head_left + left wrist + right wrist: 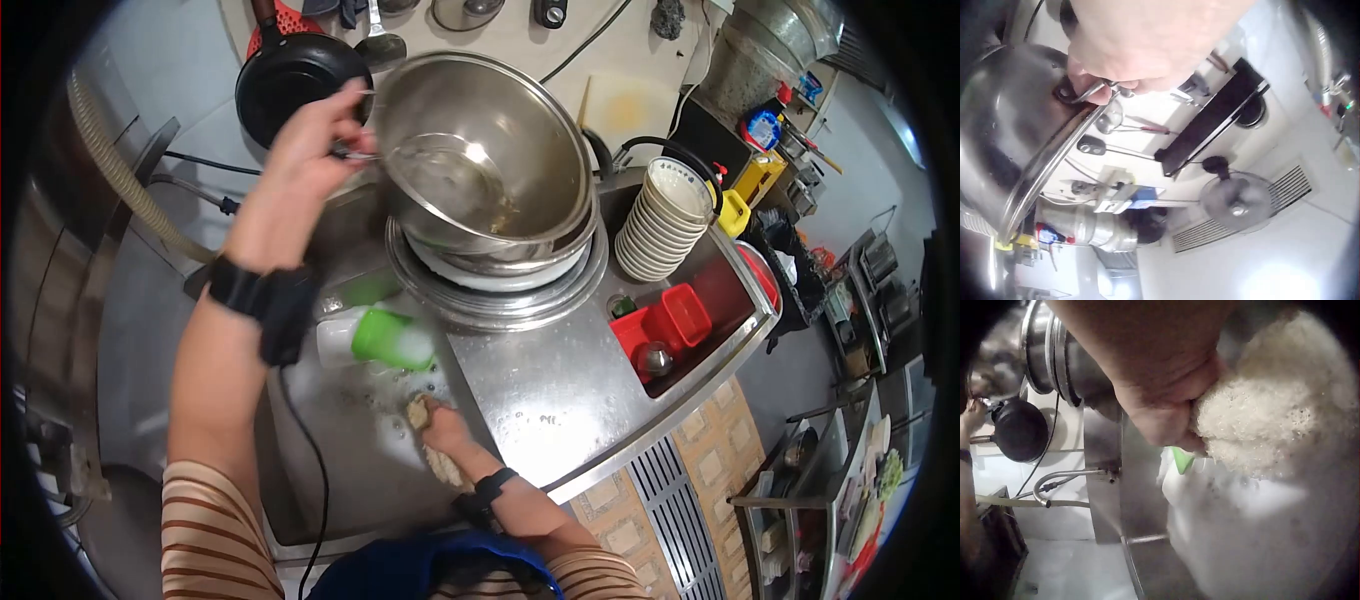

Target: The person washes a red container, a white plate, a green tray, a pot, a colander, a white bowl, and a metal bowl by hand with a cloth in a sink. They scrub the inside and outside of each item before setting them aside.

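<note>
My left hand (318, 150) grips the side handle of a large steel pot (480, 150), which is tilted with its inside facing the camera and some water and bits at its bottom. In the left wrist view the fingers of the left hand (1135, 47) curl round the wire handle (1085, 94). Lower down, over the sink basin (350, 480), my right hand (448, 435) holds a pale loofah scrubber (440, 468). The right wrist view shows the hand (1160, 394) pinching the wet, foamy scrubber (1260, 419).
Stacked steel basins (500, 310) stand beneath the pot on the counter. Stacked bowls (665, 220) and red containers (685, 315) are to the right. A green container (392, 338) lies in the foamy sink. A black pan (290, 85) sits behind the left hand.
</note>
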Tool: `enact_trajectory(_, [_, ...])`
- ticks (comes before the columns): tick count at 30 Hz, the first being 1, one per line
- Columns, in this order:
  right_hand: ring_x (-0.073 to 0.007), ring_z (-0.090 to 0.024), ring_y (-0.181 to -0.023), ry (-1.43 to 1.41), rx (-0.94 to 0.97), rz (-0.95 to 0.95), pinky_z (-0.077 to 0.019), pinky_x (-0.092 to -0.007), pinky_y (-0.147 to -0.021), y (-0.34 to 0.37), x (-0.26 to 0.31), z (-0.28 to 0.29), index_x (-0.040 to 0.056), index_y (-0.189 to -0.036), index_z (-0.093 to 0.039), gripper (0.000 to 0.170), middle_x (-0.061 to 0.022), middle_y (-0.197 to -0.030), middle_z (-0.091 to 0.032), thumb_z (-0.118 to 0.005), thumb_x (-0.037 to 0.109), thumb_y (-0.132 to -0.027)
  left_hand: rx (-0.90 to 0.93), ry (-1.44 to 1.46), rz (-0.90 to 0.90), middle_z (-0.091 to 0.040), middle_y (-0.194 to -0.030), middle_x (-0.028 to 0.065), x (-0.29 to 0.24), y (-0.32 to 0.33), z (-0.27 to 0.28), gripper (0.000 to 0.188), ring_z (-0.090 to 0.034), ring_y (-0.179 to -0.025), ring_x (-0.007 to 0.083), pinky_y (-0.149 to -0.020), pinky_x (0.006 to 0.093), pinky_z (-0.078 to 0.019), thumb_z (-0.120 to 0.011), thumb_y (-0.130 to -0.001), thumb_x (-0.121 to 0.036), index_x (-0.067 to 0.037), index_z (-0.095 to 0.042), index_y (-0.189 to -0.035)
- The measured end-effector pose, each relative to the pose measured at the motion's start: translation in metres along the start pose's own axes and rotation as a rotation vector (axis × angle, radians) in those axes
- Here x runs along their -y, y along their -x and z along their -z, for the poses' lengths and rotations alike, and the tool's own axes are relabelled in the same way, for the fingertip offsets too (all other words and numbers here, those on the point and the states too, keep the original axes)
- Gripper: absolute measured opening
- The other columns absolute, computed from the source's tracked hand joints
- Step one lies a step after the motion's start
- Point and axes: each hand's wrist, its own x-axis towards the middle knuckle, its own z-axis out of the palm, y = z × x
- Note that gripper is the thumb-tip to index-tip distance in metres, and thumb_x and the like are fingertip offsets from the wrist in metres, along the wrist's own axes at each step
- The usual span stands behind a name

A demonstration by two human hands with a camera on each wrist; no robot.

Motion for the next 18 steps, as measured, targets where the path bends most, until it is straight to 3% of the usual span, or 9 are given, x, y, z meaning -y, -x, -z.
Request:
enact_trajectory(2, [-0.0378,-0.052,-0.103,-0.024,-0.015,-0.011,-0.0436,-0.0398,-0.087,0.007,-0.001,0.005,0.0118,-0.128,-0.04,0.06,-0.0241,-0.116,-0.049,-0.057,0.016,-0.07,-0.014,0.108,-0.064,-0.032,-0.046,-0.0019,-0.016,0.044,0.042,0.029,-0.038,-0.044,0.0153,-0.043,0.0272,-0.0262,-0.065,-0.08,-0.022,-0.014,-0.043,-0.063])
enact_trajectory(3, [-0.0376,-0.052,-0.103,-0.042,-0.083,-0.035,-0.0435,-0.0399,-0.087,0.01,-0.001,0.006,0.011,-0.128,-0.04,0.062,-0.0244,-0.115,-0.048,-0.058,0.016,-0.069,-0.113,0.16,-0.086,-0.027,-0.046,-0.004,-0.021,0.071,0.054,0.034,-0.03,-0.041,0.0126,-0.042,0.0271,-0.0249,-0.063,-0.081,-0.021,-0.015,-0.039,-0.06])
enact_trajectory(4, [-0.0374,-0.051,-0.104,-0.059,-0.151,-0.058,-0.0434,-0.04,-0.088,0.011,0.0,0.009,0.0103,-0.128,-0.04,0.063,-0.0246,-0.115,-0.048,-0.06,0.017,-0.069,-0.14,0.2,-0.104,-0.025,-0.046,-0.0049,-0.022,0.092,0.079,0.033,-0.024,-0.041,0.0109,-0.041,0.0265,-0.023,-0.061,-0.083,-0.02,-0.015,-0.039,-0.059])
enact_trajectory(7, [-0.0367,-0.051,-0.105,-0.086,-0.164,-0.122,-0.0427,-0.0385,-0.089,0.024,0.013,0.03,0.0087,-0.128,-0.04,0.067,-0.0242,-0.115,-0.048,-0.065,0.018,-0.066,-0.197,0.112,-0.175,-0.03,-0.045,-0.006,-0.01,0.16,0.146,0.025,-0.03,-0.039,0.0066,-0.038,0.0221,-0.0229,-0.058,-0.085,-0.02,-0.011,-0.046,-0.065])
enact_trajectory(9, [-0.0356,-0.05,-0.107,-0.135,-0.223,-0.107,-0.0417,-0.0365,-0.09,0.023,0.007,0.034,0.0025,-0.127,-0.039,0.066,-0.0236,-0.117,-0.049,-0.063,0.014,-0.067,-0.357,-0.09,-0.203,-0.04,-0.047,-0.0047,0.005,0.203,0.162,0.019,-0.037,-0.039,0.0057,-0.037,0.0213,-0.029,-0.059,-0.085,-0.022,-0.007,-0.053,-0.075])
enact_trajectory(10, [-0.034,-0.05,-0.108,-0.182,-0.252,-0.094,-0.0413,-0.0352,-0.091,0.021,0.003,0.035,0.0002,-0.127,-0.039,0.065,-0.0231,-0.118,-0.049,-0.062,0.012,-0.067,-0.449,-0.168,-0.209,-0.05,-0.055,-0.0012,0.017,0.217,0.172,0.02,-0.043,-0.042,0.0061,-0.038,0.021,-0.0349,-0.06,-0.084,-0.021,-0.002,-0.055,-0.089])
enact_trajectory(13, [-0.0389,-0.048,-0.108,-0.396,-0.238,-0.039,-0.0402,-0.0377,-0.092,0.017,0.002,0.037,0.001,-0.122,-0.045,0.057,-0.0259,-0.12,-0.046,-0.058,0.007,-0.066,-0.505,-0.341,-0.223,-0.054,-0.063,0.0016,0.093,0.237,0.219,0.022,-0.049,-0.048,0.0064,-0.042,0.021,-0.0403,-0.063,-0.082,-0.015,0.0,-0.054,-0.095])
enact_trajectory(17, [-0.039,-0.047,-0.108,-0.368,-0.269,0.082,-0.0392,-0.0379,-0.092,-0.001,0.01,0.035,0.0024,-0.12,-0.047,0.055,-0.0209,-0.117,-0.048,-0.056,0.004,-0.066,-0.459,-0.919,-0.126,-0.053,-0.058,0.0001,0.166,0.255,0.235,0.022,-0.049,-0.051,0.0071,-0.047,0.0249,-0.0393,-0.065,-0.08,-0.021,0.0,-0.059,-0.079])
enact_trajectory(18, [-0.0385,-0.046,-0.108,-0.278,-0.303,0.135,-0.0389,-0.038,-0.093,-0.001,0.02,0.044,0.0041,-0.12,-0.047,0.055,-0.0201,-0.116,-0.048,-0.055,0.003,-0.066,-0.404,-0.992,-0.198,-0.053,-0.057,0.0019,0.19,0.258,0.251,0.023,-0.049,-0.051,0.0083,-0.048,0.0261,-0.04,-0.066,-0.079,-0.022,0.0,-0.058,-0.079])
